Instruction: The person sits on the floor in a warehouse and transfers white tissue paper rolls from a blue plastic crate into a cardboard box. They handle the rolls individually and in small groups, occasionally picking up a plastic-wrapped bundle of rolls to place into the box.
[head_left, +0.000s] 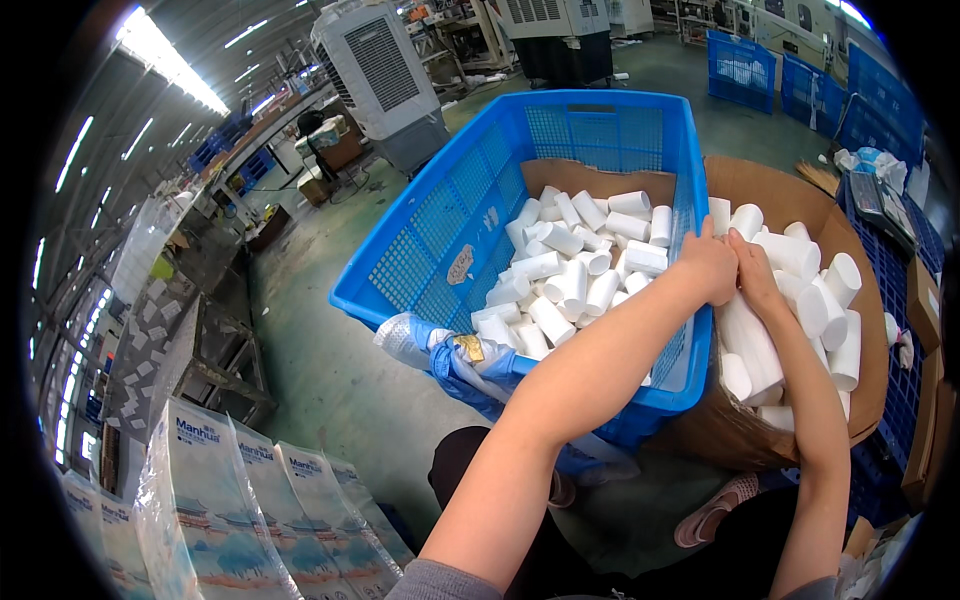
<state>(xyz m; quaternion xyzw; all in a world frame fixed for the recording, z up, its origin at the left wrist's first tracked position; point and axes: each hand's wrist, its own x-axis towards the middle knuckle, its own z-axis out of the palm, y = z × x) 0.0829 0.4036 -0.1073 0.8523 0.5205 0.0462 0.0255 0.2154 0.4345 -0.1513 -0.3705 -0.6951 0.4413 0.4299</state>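
My left hand (708, 264) is closed at the right rim of a blue plastic crate (620, 98), where it meets a cardboard box (862, 270). Beside it, nearly touching, is my right hand (757, 276), fingers bent and pressed together over the box. Whatever they grip is hidden. White paper rolls (574, 284) lie heaped in the crate on a piece of brown cardboard. More white rolls (824, 312) fill the box, some standing and others tilted. Under my right hand and wrist runs a long white bundle (748, 345), partly covered by the forearm.
Plastic wrap (470, 362) hangs over the crate's near corner. Wrapped printed packs (225, 505) stand at the lower left, near a grey workbench (215, 345). An air cooler (372, 75) is beyond the crate. Blue pallets (890, 215) and a scale (880, 207) lie right of the box.
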